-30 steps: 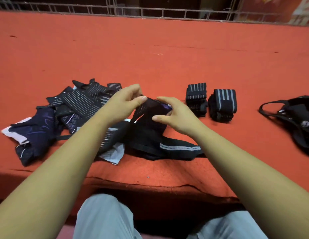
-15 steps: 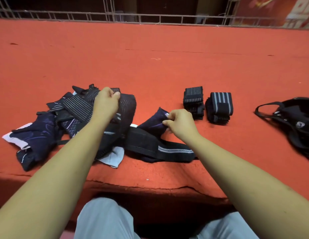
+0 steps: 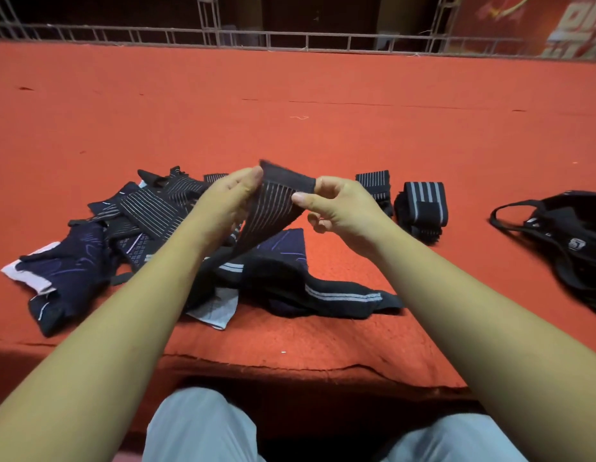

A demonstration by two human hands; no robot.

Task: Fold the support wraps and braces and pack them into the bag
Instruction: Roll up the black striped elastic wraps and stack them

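Both hands hold up a black wrap with thin grey stripes (image 3: 273, 205) above the red surface. My left hand (image 3: 228, 201) pinches its left edge and my right hand (image 3: 336, 208) pinches its right top corner. The wrap's lower end trails down into the pile. Under the hands lie a dark navy brace (image 3: 283, 243) and a black strap with grey stripes (image 3: 343, 296). More unfolded wraps and braces (image 3: 100, 235) are heaped to the left. Two folded wraps (image 3: 376, 186) (image 3: 423, 208) stand at the right. The black bag (image 3: 569, 241) lies at the far right.
Everything sits on a red carpeted platform (image 3: 290, 105) whose front edge (image 3: 290, 361) runs just above my knees. A metal railing (image 3: 290, 38) borders the far side. Bare carpet stretches behind the pile and between the folded wraps and the bag.
My left hand pulled a striped wrap out of the left pile and lifted it to the middle. My right hand let go of the navy brace and took the wrap's other edge.
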